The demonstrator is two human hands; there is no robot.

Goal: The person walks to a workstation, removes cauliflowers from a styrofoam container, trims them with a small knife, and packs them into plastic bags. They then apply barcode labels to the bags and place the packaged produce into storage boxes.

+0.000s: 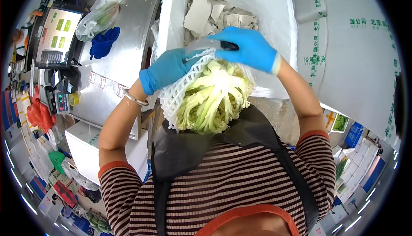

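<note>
A pale green and cream cauliflower [216, 96], stalks up, rests against my apron above the near side of the box. White foam netting [171, 101] is partly around it. My left hand [169, 69], in a blue glove, is closed on the netting at the cauliflower's upper left; its fingertips are partly hidden. My right hand [249, 49], also gloved in blue, grips the black handle of a knife [229, 46] just above the stalks. The blade looks blurred and points left, toward my left hand.
A white foam box [174, 11] with a plastic liner holds torn grey paper [199, 15]. On the left, a metal table [128, 30] carries a blue cloth [104, 43], plastic bags, a screen [58, 34] and a scale [62, 102]. Large printed packaging [352, 47] stands on the right.
</note>
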